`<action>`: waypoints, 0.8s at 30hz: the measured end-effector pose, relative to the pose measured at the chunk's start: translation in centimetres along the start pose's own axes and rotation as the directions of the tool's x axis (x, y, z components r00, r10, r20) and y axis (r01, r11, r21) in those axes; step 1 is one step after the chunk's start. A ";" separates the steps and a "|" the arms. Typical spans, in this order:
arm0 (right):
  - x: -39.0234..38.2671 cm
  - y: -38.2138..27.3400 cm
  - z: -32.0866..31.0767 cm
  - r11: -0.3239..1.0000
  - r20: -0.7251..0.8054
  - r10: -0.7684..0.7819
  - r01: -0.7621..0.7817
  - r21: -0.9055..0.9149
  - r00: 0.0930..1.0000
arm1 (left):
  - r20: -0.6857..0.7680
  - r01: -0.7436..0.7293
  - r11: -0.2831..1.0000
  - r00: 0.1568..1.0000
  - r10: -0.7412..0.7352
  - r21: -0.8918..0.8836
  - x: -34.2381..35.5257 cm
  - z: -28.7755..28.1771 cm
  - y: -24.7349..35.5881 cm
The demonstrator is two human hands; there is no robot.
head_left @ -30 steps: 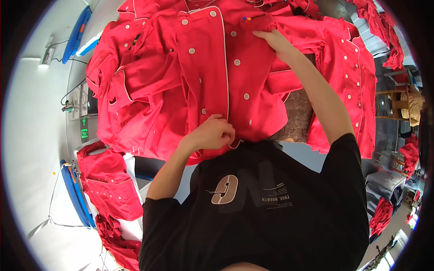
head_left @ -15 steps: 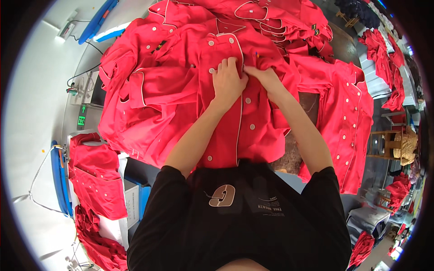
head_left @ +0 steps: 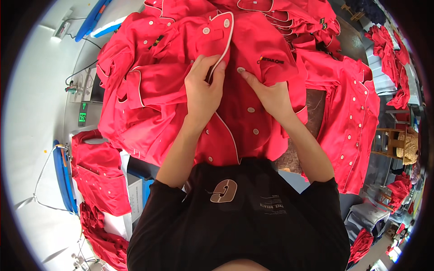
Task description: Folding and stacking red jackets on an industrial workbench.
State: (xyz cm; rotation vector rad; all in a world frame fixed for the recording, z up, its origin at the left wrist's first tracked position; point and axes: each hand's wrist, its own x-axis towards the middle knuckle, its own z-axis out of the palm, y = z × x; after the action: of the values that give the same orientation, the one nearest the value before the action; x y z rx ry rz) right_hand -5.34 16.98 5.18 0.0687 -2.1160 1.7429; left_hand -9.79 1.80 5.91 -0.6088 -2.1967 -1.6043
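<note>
In front of me lies a red jacket (head_left: 233, 119) with white piping and pale round buttons. My left hand (head_left: 202, 88) pinches the piped edge of its upper front flap and lifts it to the left. On the under panel, my right hand (head_left: 270, 95) has its thumb beside a pale button (head_left: 241, 70), while its fingers go under the cloth and are partly hidden. Small dark embroidery (head_left: 271, 60) shows on the chest just above that hand. More buttons run down the panel below, one of them a pale button (head_left: 251, 109).
Several more red jackets (head_left: 158, 25) are heaped around and beyond this one on a dark worn tabletop (head_left: 312, 106). Another red jacket (head_left: 350, 122) hangs over the right side. Red garments (head_left: 101, 180) lie at the left, and a wooden chair (head_left: 395, 144) stands far right.
My hands have moved apart. The left has drawn the piped flap up and leftward, opening the front, and the right has shifted slightly right and down. The chest embroidery has come into view.
</note>
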 end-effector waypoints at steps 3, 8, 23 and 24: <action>-0.8 -1.6 0.6 1.000 0.027 -0.030 0.030 0.000 0.999 | 0.118 0.057 0.994 0.992 -0.045 -0.098 0.2 -0.9 0.8; -1.7 -1.9 0.2 0.998 0.015 0.013 -0.014 0.069 1.000 | 0.259 0.233 0.906 0.955 -0.145 -0.352 -1.1 -2.1 1.0; -4.1 0.9 1.6 0.727 0.160 -0.422 0.438 -0.528 0.893 | -0.006 -0.045 0.999 0.999 0.045 0.019 -4.4 -1.1 2.0; -4.3 1.2 1.7 0.764 0.137 -0.409 0.420 -0.489 0.902 | -0.006 -0.063 0.998 0.998 0.063 0.019 -4.4 -1.0 2.0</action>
State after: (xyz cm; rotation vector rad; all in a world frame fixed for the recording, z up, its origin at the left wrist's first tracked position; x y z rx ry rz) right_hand -2.23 14.76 2.37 0.3799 -2.2869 0.8981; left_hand -4.96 0.80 5.47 -0.6605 -2.1633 -1.5503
